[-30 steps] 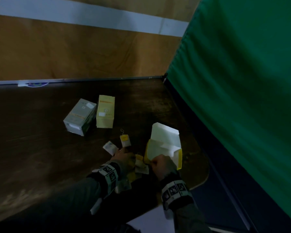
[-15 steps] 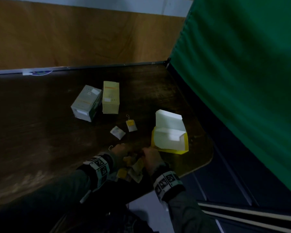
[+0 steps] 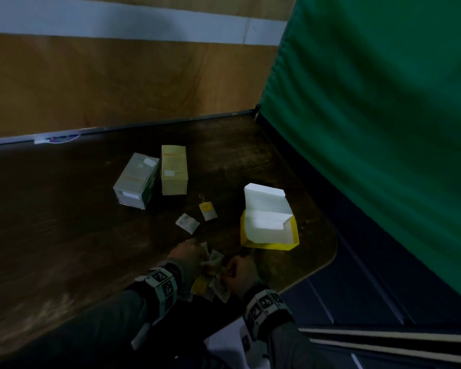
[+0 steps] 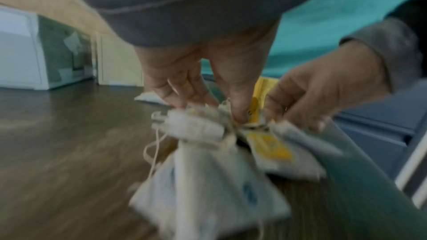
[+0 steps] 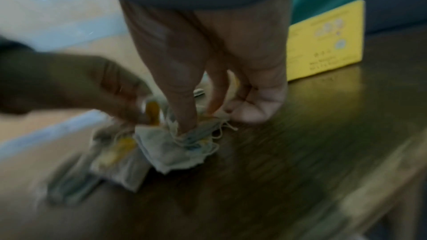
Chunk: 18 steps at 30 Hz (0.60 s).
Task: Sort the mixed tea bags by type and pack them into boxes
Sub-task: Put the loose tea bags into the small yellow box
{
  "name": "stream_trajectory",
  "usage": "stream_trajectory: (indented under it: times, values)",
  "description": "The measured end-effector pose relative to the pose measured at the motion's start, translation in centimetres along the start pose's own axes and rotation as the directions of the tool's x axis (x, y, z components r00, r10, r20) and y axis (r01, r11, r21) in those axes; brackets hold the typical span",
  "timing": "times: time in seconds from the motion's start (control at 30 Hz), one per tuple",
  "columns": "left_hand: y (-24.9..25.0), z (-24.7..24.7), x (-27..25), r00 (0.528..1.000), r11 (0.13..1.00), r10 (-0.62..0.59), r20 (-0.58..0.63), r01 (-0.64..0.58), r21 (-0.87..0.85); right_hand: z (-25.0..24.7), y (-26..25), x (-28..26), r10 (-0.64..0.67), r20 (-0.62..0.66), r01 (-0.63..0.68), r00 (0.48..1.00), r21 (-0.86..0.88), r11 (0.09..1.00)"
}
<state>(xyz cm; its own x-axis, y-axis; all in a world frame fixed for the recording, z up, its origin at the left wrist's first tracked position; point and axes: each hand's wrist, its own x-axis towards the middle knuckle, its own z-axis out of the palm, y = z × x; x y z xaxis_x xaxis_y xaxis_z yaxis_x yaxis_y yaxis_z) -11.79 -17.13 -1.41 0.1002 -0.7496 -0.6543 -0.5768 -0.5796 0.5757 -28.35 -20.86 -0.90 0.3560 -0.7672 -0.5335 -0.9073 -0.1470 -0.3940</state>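
1. Leftmost, the grey box [image 3: 136, 181] and tan box [image 3: 174, 173] lie shut, probably awaiting other types.
2. Left hand [image 3: 188, 255] pinches the bag pile [image 3: 210, 275] at the table's [image 3: 64, 235] near edge.
3. Right hand [image 3: 238, 270] pinches into it too, likely separating types.
4. Yellow box [image 3: 269, 230] stands open, ready.

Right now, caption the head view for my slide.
Both hands, left hand and right hand, work a tea bag pile near the open yellow box; two closed boxes behind.
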Motion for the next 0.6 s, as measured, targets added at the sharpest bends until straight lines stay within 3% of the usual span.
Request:
stream_trajectory:
  times: [0.07,0.17,0.3,0.37,0.53,0.6]
  values:
    - [0.8,-1.2,-1.3,0.998,0.999,-0.003,-0.056,0.0,-0.045,-0.3,-0.4,-0.3,0.033,-0.014,-0.033,0.999,-0.011,0.999]
    - [1.8,-2.2,-2.4,0.998,0.995,0.06,-0.025,-0.057,0.08,-0.8,-0.7,0.0,0.082,0.025,-0.082,0.996,0.011,0.997]
    - [1.8,-3.0,-2.6,0.984,0.988,0.138,-0.114,-0.144,-0.05,-1.9,-1.0,-0.1,0.049,0.096,-0.044,0.994,-0.048,0.998]
    - [1.7,-3.4,-2.5,0.974,0.981,0.149,-0.172,-0.168,-0.098,-2.4,-0.8,-0.3,0.004,0.082,-0.004,0.997,0.001,1.0]
    - [1.8,-4.1,-2.3,0.958,0.889,0.122,-0.261,-0.222,-0.401,-5.6,0.9,-1.0,-0.11,-0.031,0.114,0.993,0.3,0.947]
    - [2.5,-4.3,-2.3,0.975,0.759,-0.004,-0.22,-0.14,-0.635,-8.0,1.4,-1.1,-0.065,-0.093,0.101,0.994,0.464,0.88]
